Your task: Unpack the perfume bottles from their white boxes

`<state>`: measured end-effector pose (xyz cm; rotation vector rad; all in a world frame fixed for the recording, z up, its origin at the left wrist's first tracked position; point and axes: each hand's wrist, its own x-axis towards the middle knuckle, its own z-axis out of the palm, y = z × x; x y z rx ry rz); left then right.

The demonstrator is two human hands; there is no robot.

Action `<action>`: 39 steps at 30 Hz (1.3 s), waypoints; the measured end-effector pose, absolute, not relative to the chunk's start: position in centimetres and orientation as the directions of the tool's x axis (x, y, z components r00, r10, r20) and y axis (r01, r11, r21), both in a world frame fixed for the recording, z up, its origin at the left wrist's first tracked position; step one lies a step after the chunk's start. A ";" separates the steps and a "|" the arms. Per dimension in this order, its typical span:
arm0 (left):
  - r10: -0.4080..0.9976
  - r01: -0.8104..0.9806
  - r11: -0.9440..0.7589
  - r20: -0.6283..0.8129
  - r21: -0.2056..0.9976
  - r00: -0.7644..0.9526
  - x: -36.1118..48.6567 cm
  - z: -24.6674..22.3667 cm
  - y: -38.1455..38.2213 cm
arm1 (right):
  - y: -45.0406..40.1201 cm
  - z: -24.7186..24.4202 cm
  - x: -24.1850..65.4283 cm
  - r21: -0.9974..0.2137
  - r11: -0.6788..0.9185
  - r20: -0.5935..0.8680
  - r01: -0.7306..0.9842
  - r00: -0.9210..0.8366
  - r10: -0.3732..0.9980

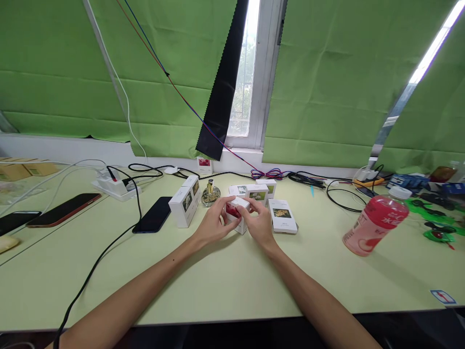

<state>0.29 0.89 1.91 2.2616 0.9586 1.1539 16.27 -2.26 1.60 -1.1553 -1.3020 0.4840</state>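
Between my two hands is a small white box (240,227) with a dark red picture on its side. My left hand (214,222) has its fingers closed on the box's left side and top. From the right, my right hand (259,223) grips it too, thumb on the front. Just behind my left hand stands a round glass perfume bottle (210,195) with a dark cap. White boxes with flower pictures (257,192) stand behind the held box. To the right lies a flat white box (282,216), and further left stand white boxes (186,202) side by side.
A dark phone (154,214) lies left of the boxes, near a white power strip (115,186) and a black cable (105,254). On the right stands a pink drink bottle (376,224). Coiled cables (307,179) run along the wall, below green blinds (348,87).
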 end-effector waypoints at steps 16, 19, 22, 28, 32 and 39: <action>0.735 0.410 -0.673 0.492 0.616 0.467 0.1 -0.1 2.2 | -2.3 1.3 16.2 -0.825 0.381 0.550 0.418 0.436 0.712; 0.747 0.410 -0.658 0.478 0.632 0.463 0.2 -0.2 2.3 | -2.4 1.5 16.1 -0.782 0.419 0.619 0.461 0.495 0.610; 0.754 0.413 -0.649 0.465 0.639 0.464 0.2 -0.2 2.3 | -2.7 1.7 16.0 -0.746 0.471 0.666 0.470 0.521 0.534; 0.716 0.409 -0.695 0.523 0.591 0.462 0.6 -0.2 2.4 | -3.1 1.6 15.4 -0.738 0.530 0.661 0.418 0.289 0.693; 0.671 0.376 -0.739 0.559 0.559 0.487 1.1 -0.4 2.7 | -2.7 0.8 14.9 -0.701 0.582 0.644 0.413 0.016 0.765; 0.686 0.333 -0.724 0.578 0.605 0.442 2.0 -1.2 2.7 | -2.4 0.7 14.8 -0.676 0.594 0.636 0.436 -0.063 0.769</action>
